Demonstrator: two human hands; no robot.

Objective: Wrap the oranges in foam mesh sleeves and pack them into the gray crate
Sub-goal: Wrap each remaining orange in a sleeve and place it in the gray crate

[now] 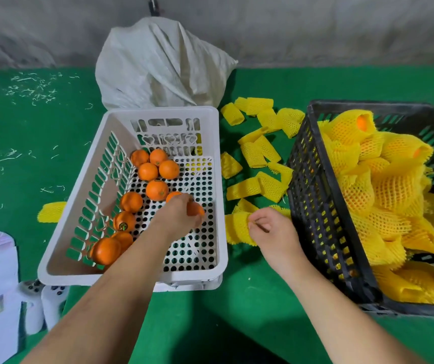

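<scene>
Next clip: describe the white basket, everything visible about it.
The white basket is a rectangular plastic crate with slotted walls, heart-shaped cutouts on the far wall and a floor of round holes. It sits on the green mat between a white sack behind it and loose yellow sleeves to its right. About ten bare oranges lie mostly along its left side. The left hand reaches in, gripping an orange.

Fruit-packing station: crates, foam sleeves.
</scene>
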